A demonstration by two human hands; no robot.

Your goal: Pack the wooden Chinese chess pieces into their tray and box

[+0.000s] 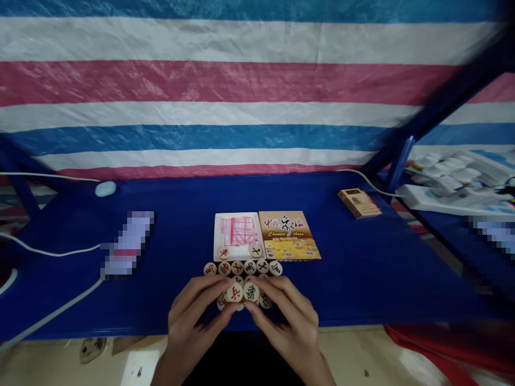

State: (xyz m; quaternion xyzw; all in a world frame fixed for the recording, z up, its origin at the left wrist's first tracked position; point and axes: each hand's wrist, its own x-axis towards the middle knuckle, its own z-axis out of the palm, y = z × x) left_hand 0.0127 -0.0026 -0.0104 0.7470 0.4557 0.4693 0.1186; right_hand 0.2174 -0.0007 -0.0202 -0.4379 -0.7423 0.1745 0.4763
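Over the near edge of the smooth blue tabletop [330, 289], around the middle of its length, the left hand [197, 313] pinches a red-marked xiangqi piece [235, 292] between thumb and forefingers. The right hand [287, 313] pinches a black-marked xiangqi piece [251, 292] in the same manner. Both are pale round discs, faces turned up towards the wearer, side by side; whether their rims touch, I cannot tell. The other fingers of each hand curve in close behind.

More discs lie beneath and around the fingertips, partly hidden. Just beyond runs a straight row of six discs [237, 267], the left three inked red, the right three black. Behind this row sits a shallow, square white tray [218, 230], its floor crossed by thin red lines; two discs lie inside along its near wall. Against the tray's right side is the printed box lid [289, 236], brown and yellow, lettered "Chinese chess".

Towards the far right corner lies a small tan, boxy carton [359, 203]. A slim phone [131, 241], pixelated, lies towards the left end, and a rounded, pale blue-white case [105, 188] near the far left corner. Past the far edge hangs a creased, faintly shiny woven tarpaulin [225, 80] striped blue, white and red.
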